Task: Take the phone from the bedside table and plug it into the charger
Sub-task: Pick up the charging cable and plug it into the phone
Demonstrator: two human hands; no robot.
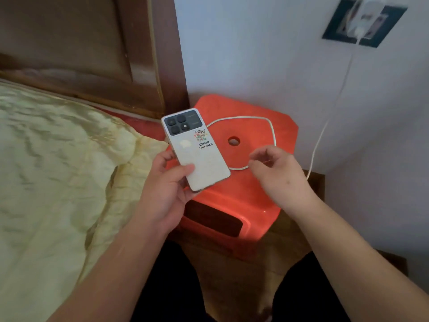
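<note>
My left hand (166, 182) holds a white phone (197, 152) by its lower end, back side up, with a dark camera block and a cartoon sticker showing. The phone hovers over the left part of a red plastic stool (253, 189) that serves as the bedside table. A white charger cable (271, 129) lies looped on the stool top and runs up the wall to a white charger (362, 19) in a dark wall socket. My right hand (276, 173) pinches the cable near its free end, just right of the phone. The plug tip is hidden by my fingers.
A bed with a pale yellow quilt (58, 170) fills the left side, with a brown wooden headboard (81, 47) behind it. The stool stands in the corner against white walls (255, 54). My dark-clothed legs (167, 287) show at the bottom.
</note>
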